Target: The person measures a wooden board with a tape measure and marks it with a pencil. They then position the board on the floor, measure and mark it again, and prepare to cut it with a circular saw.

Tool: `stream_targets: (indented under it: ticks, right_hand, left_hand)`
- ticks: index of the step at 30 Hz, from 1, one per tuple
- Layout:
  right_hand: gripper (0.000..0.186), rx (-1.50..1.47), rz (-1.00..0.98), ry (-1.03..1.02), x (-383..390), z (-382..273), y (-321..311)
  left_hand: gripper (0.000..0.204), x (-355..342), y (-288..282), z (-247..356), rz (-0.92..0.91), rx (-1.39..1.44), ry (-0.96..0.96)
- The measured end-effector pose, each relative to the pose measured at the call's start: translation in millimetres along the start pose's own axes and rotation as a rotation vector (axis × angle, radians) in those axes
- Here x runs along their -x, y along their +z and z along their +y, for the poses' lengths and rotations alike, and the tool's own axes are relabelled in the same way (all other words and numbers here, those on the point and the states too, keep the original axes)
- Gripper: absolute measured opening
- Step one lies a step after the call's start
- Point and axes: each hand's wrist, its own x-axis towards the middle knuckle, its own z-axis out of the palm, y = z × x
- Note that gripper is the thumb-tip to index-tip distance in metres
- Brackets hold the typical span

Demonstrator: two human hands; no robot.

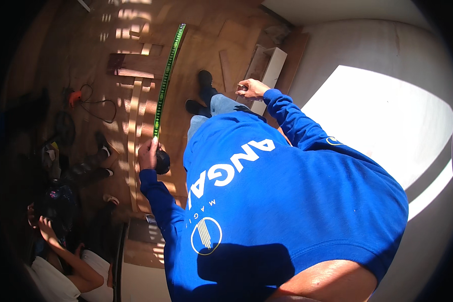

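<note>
My left hand [147, 153] is closed on a tape measure, its dark case [162, 162] beside my fingers. From there the bright green blade [167, 75] runs out straight and away over the floor. My right hand [253, 89] is held out at the right of my legs, its fingers pinched around a small thin thing [240, 85] that looks like a pencil stub. Most of that small thing is hidden by the fingers. Just beyond the right hand stands a white-sided wooden box or frame [273, 68].
A reddish board [138, 65] lies across a long light wooden strip [134, 113] on the floor. Farther left is an orange tool [75, 98] with a dark cord. Other people [68, 251] are at the lower left. A pale sunlit wall [367, 95] rises on the right.
</note>
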Motion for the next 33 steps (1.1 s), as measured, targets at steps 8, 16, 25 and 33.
stream_targets:
  ticks: [8,16,25,33]
  right_hand:
    - [0.048,-0.227,-0.136,0.344,13.5,79.9,59.2]
    - [0.032,-0.299,-0.054,0.439,-46.2,149.8,71.5]
    - [0.051,-0.088,0.012,0.568,-232.4,221.0,73.9]
    - [0.073,-0.112,0.13,0.617,-417.9,295.5,157.8]
  left_hand:
    - [0.04,18.6,4.6,-87.0,0.174,-0.397,-0.114]
    - [0.039,22.8,3.8,-105.9,0.115,-0.097,-0.314]
    - [0.038,-128.9,77.1,-42.2,0.253,-0.138,-0.324]
    - [0.034,-379.3,125.2,-96.2,0.329,-0.03,-0.179]
